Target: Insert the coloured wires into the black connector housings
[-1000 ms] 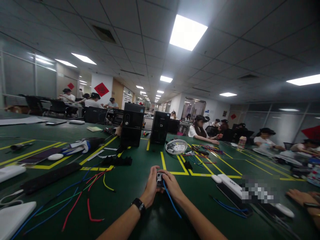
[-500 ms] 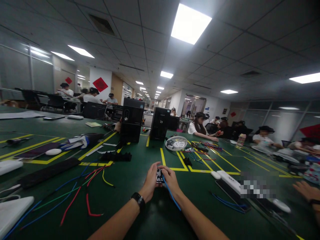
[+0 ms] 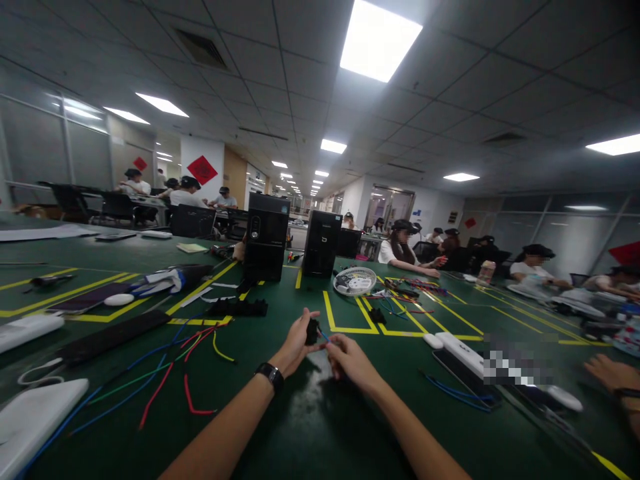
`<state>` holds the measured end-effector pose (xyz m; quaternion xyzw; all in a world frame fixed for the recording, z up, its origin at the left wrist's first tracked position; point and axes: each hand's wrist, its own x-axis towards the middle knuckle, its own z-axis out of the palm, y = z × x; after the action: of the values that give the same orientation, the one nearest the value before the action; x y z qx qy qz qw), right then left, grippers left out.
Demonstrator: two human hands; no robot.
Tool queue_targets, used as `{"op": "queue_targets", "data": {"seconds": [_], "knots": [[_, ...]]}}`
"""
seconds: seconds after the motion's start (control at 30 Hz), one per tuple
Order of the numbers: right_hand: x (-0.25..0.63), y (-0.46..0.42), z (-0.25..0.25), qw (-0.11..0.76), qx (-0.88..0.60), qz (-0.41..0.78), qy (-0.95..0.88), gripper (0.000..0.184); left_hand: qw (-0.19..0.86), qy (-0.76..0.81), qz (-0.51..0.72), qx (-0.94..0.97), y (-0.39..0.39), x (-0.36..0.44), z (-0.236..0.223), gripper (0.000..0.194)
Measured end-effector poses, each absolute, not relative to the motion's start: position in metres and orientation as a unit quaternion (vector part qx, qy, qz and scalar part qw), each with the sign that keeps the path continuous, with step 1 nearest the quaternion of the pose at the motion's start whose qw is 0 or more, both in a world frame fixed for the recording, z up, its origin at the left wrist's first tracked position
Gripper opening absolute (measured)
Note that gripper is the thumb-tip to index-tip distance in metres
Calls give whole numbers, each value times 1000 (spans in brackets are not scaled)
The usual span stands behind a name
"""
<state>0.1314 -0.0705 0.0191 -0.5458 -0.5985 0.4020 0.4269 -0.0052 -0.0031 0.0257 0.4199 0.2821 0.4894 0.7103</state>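
Note:
My left hand (image 3: 293, 347), with a dark band at its wrist, is closed around a small black block (image 3: 313, 331) that looks like a terminal block. Between the thumb and fingertips of my right hand (image 3: 353, 363), a blue wire (image 3: 324, 336) is pinched. Its short visible length points at the block's right side; whether the tip sits inside cannot be made out. Left of my hands lie loose red wires (image 3: 186, 383), together with blue, green and yellow ones. A black strip of similar blocks (image 3: 239, 307) rests beyond them.
Two black computer towers (image 3: 320, 245) stand ahead, with a white round basket-like cover (image 3: 355, 281) beside the right one. A white power strip (image 3: 459, 355) and cut blue wires (image 3: 457, 392) lie to the right. Another person's hand (image 3: 611, 373) is at the right edge.
The block has turned in my left hand, from its pale face with dark holes to its black side. My right hand has moved from the block to a pinch on the blue wire, lower right.

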Motion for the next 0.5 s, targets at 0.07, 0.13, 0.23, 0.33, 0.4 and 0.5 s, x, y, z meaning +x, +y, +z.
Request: {"op": "queue_targets", "data": {"seconds": [0.07,0.13,0.23,0.33,0.4,0.5], "knots": [[132,-72,22,417,-571,358,-610,33,682,298,501,443,0,-4,21,58],[131,-72,26,421,-586,286,-631,34,643,305,526,465,1,-3,17,60],[133,-71,35,411,-589,180,-673,35,588,317,550,502,1,0,14,55],[142,-73,49,403,-598,115,-683,38,589,296,551,511,-1,5,15,50],[145,-76,54,410,-606,82,-677,40,623,268,550,487,-2,10,17,52],[138,-81,47,403,-602,28,-689,39,665,254,556,430,-3,15,17,58]]}}
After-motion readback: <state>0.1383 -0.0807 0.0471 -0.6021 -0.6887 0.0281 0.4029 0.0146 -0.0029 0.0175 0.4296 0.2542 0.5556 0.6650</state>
